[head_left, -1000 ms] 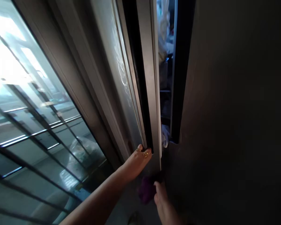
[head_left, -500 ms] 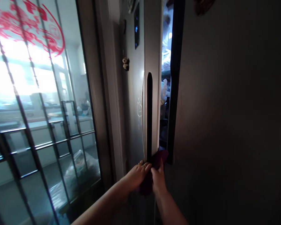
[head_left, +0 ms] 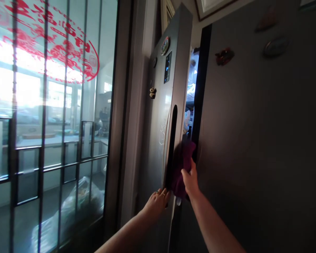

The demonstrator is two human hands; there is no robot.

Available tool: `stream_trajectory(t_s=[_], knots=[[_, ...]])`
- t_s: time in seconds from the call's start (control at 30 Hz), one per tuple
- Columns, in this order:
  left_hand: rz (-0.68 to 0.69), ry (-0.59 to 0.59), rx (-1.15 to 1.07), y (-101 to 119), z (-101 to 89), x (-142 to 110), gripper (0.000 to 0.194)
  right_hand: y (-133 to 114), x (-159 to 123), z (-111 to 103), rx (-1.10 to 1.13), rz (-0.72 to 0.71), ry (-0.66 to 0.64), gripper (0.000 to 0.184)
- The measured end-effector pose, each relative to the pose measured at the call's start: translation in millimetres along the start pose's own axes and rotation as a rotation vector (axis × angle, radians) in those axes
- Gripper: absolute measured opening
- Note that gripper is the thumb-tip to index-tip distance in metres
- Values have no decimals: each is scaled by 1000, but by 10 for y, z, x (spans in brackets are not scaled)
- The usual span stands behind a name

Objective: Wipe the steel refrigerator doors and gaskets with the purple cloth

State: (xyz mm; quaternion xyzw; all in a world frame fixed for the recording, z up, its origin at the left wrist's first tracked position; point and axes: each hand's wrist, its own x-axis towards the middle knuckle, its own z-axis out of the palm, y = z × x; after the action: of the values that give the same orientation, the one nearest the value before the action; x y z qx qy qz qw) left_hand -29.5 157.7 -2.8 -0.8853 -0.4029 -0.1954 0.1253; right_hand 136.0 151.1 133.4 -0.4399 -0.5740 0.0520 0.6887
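A grey refrigerator's left door [head_left: 158, 147] stands ajar, with a long dark recessed handle [head_left: 174, 123] in its edge. My left hand [head_left: 156, 202], a ring on one finger, grips the door's edge near the lower end of that handle; its fingertips are partly hidden. In my right hand [head_left: 191, 179] is a bunched purple cloth [head_left: 188, 154], pressed against the door's edge beside the handle. Through the gap above the cloth show lit shelves with plastic bags [head_left: 191, 91]. The right door [head_left: 247, 140] looks shut.
On the doors are a panda magnet [head_left: 152, 93], a red magnet [head_left: 224, 56] and a small lit display [head_left: 168, 66]. To the left is a barred glass door [head_left: 54, 165] with red lettering; behind it lies a filled plastic bag [head_left: 79, 200].
My right hand has moved up with the purple cloth along the door's edge, away from my left hand. My left hand stays low by the handle. The view has tilted upward.
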Motion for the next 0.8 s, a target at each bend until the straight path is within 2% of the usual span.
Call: stream_trajectory(t_s=[0.13, 0.23, 0.33, 0.47, 0.57, 0.63, 0.7, 0.8], knots=[[22, -7, -8, 81, 56, 74, 39, -567, 653, -114, -119, -245, 77, 75], [49, 17, -6, 127, 42, 60, 31, -987, 1164, -91, -240, -475, 70, 75], [86, 52, -8, 145, 31, 20, 36, -1385, 1641, 70, -376, -635, 14, 81], [92, 80, -22, 158, 62, 23, 40, -1826, 2136, 412, -518, -686, -85, 100], [77, 84, -23, 179, 111, 50, 39, -1989, 2318, 578, -576, -630, -182, 113], [80, 88, -13, 191, 140, 51, 39, -1997, 2327, 582, -609, -612, -222, 115], [84, 94, 3, 192, 156, 35, 38, -1930, 2248, 518, -635, -637, -271, 113], [94, 92, 6, 168, 157, 5, 33, -1703, 1972, 399, -653, -679, -349, 108]])
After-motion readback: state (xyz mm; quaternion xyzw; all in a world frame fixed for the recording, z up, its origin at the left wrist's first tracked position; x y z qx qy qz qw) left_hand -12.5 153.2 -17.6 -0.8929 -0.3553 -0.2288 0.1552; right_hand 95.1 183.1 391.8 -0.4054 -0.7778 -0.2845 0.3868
